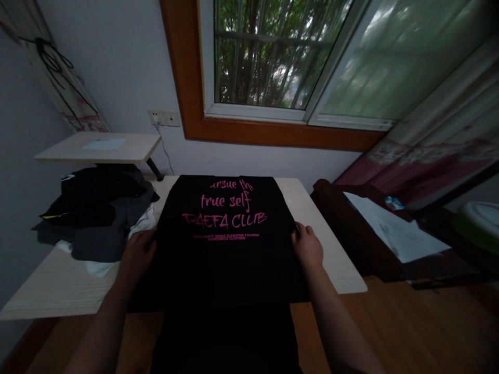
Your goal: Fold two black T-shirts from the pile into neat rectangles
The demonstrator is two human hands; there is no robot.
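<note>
A black T-shirt [224,267] with pink lettering lies spread out over the table, its lower part near my body. Its far edge is folded over, so the top line of print is cut off. At the shirt's left edge, my left hand [139,250] has its fingers closed on the fabric. My right hand [307,244] pinches the opposite edge at about the same height. Parts of the fingers on both hands are hidden by the cloth or in shadow.
A heap of dark and white clothes [105,213] sits left, under a small raised shelf [66,148] with a paper [104,144] on it. The pale table [335,259] stands against the wall below a window [273,62]. At right, papers [393,228] lie on a dark brown piece of furniture [343,228].
</note>
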